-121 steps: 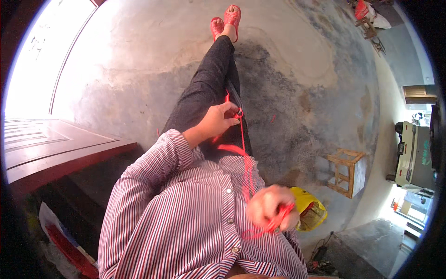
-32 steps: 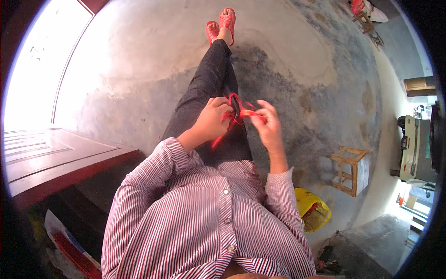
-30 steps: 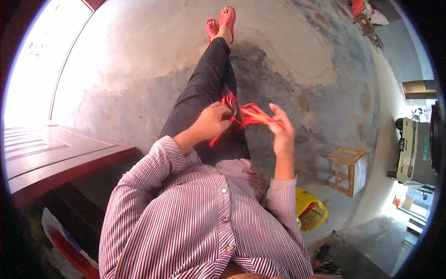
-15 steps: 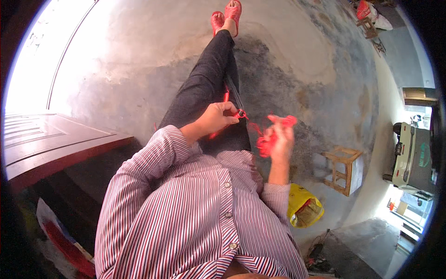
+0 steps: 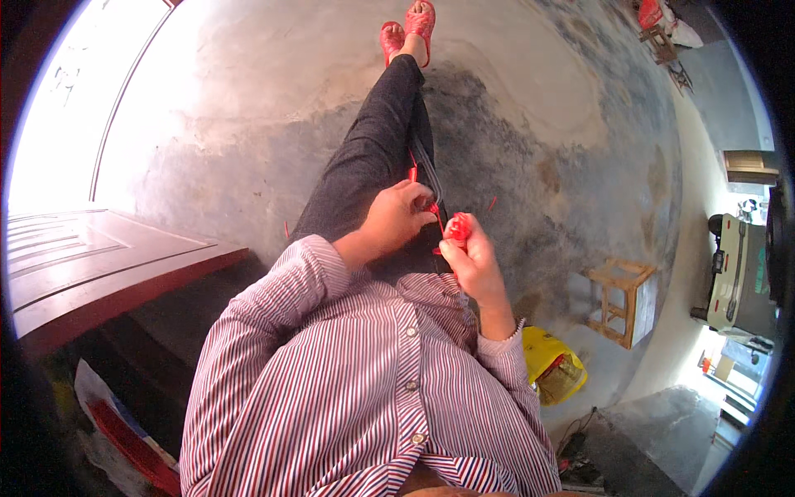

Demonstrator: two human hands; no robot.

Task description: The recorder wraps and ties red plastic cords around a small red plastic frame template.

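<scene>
Over my lap, my left hand (image 5: 399,217) pinches the work at a small knotted spot of red cord. Dark grey strands (image 5: 427,172) run from there up along my legs, with a red strip (image 5: 413,172) beside them. Closed around a wound bundle of red cord (image 5: 458,226), my right hand (image 5: 478,263) sits just to the right. A short red length spans the gap between the two hands. Whether the red is cord, yarn or plastic string is too fine to tell. My left fingers partly hide the knot.
A wooden stool (image 5: 623,302) stands on the concrete floor to my right, near a yellow bag (image 5: 553,364). At left is a panelled wooden door or board (image 5: 116,257) with a red edge. Small red scraps (image 5: 493,203) lie on the floor. A vehicle (image 5: 729,269) shows at far right.
My right hand has come left and in close to my left hand, bringing the red bundle along. The stretch of red cord between the hands is shorter. My left hand has shifted slightly.
</scene>
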